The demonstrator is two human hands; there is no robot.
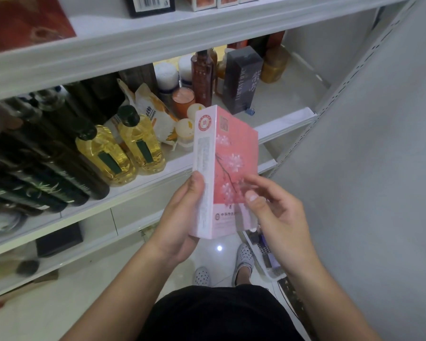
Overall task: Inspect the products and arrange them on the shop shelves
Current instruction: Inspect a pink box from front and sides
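Box (234,166) in pink with a white blossom print is held upright pretty much dead centre of the view, out in front of the shelf edge (143,183) and not resting on anything. The person's left hand (180,217) has it by the bottom end, at 7 o'clock of the box. The thumb is laid up the white printed side and the other fingers go round the back, out of sight. Right hand (278,215) sits at 4 o'clock, fingers spread apart and loosely bent, a bit blurry, thumb tip over the lower front of the box. Honestly can't tell if it's pinching the box or just touching it. On the shelf at 9 o'clock from the box, two yellow oil bottles (123,148) with dark caps stand side by side. Up at 12 o'clock a tall dark carton (241,80) stands just beside a brown bottle (202,75). White dotted shoes (244,259) are on the floor at 6 o'clock.
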